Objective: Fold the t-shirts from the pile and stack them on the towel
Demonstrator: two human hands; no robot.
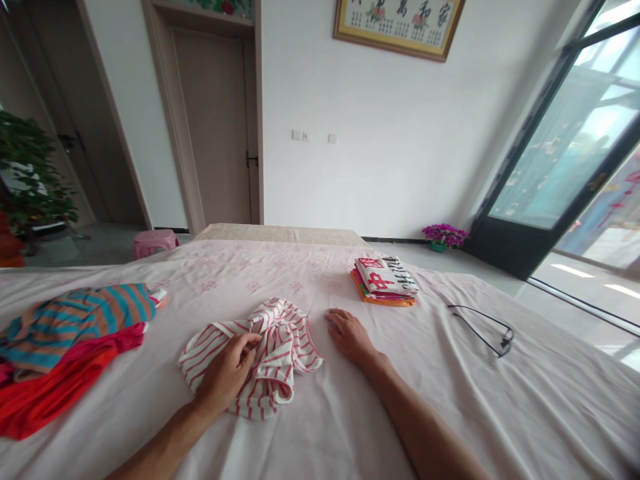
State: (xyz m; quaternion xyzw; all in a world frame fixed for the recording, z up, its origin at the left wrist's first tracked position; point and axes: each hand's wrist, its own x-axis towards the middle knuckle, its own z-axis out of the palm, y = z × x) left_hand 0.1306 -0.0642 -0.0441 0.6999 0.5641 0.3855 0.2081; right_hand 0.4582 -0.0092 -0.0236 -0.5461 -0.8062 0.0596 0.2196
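Note:
A white shirt with red stripes point(280, 347) lies crumpled on the pale pink sheet point(325, 433). My left hand point(233, 360) rests on it, fingers curled and pinching a fold of the cloth. Just right of the shirt, my right hand point(349, 335) lies palm down on the sheet with its fingers stretched out, holding nothing. Beyond it sits a neat stack of folded clothes point(385, 277), a white piece with red and black characters on top and orange at the bottom.
To the left is a loose heap with a blue-and-brown striped garment point(90, 320) over a red garment point(60, 387). Black-framed glasses point(485, 327) lie on the sheet at the right. A pink stool point(156, 241) stands past the far left edge.

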